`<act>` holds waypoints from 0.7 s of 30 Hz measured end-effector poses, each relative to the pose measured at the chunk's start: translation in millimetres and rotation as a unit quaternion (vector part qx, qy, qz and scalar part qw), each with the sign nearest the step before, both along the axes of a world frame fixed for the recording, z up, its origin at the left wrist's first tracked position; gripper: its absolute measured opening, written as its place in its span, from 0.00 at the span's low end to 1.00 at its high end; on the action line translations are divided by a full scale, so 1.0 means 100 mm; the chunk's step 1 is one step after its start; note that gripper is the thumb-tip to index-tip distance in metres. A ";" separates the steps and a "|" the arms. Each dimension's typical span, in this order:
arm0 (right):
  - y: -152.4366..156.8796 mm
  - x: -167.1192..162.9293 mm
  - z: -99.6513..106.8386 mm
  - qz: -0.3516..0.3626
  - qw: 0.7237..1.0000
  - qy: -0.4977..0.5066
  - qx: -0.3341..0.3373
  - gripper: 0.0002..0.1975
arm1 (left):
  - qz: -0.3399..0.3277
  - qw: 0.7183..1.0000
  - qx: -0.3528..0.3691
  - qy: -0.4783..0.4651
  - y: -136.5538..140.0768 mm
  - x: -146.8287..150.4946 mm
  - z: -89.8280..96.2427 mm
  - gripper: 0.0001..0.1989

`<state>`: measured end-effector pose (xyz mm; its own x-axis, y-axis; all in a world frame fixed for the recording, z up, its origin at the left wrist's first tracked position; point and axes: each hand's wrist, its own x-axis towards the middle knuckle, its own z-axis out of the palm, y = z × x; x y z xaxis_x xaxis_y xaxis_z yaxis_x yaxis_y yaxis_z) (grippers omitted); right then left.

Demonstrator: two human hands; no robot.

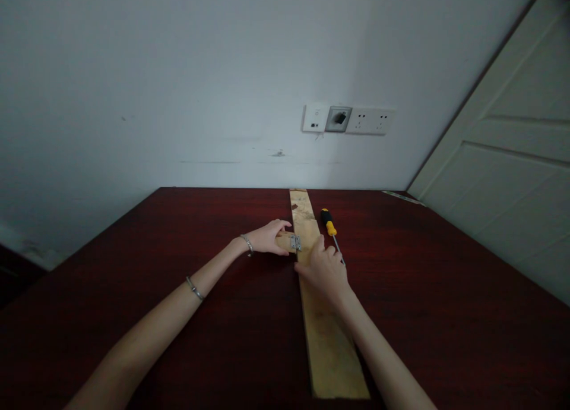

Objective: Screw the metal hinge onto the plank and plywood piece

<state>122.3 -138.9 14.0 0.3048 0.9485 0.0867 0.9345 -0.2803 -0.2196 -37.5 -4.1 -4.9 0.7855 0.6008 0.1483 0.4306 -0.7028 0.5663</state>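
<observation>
A long wooden board point(327, 338) lies lengthwise on the dark red table. Against its left edge sits a small wooden block point(284, 240), and a metal hinge point(295, 242) spans the joint between the two. My left hand point(266, 237) is closed around the block, thumb on the near side and fingers on the far side. Lying across the long board just right of the hinge, my right hand point(325, 270) grips its two edges. A screwdriver point(329, 224) with a black and yellow handle rests right of the board; its tip end is near my right hand.
The table point(200, 214) meets a white wall with sockets point(367, 121) and a plugged-in black plug point(341, 118). A pale panelled door point(512, 154) stands at the right. A thin flat strip point(403, 198) lies at the table's back right edge.
</observation>
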 end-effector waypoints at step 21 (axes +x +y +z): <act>0.14 0.15 -0.16 0.032 0.995 0.097 -0.002 0.53 | -0.026 1.000 0.009 0.005 -0.01 -0.02 0.01 0.35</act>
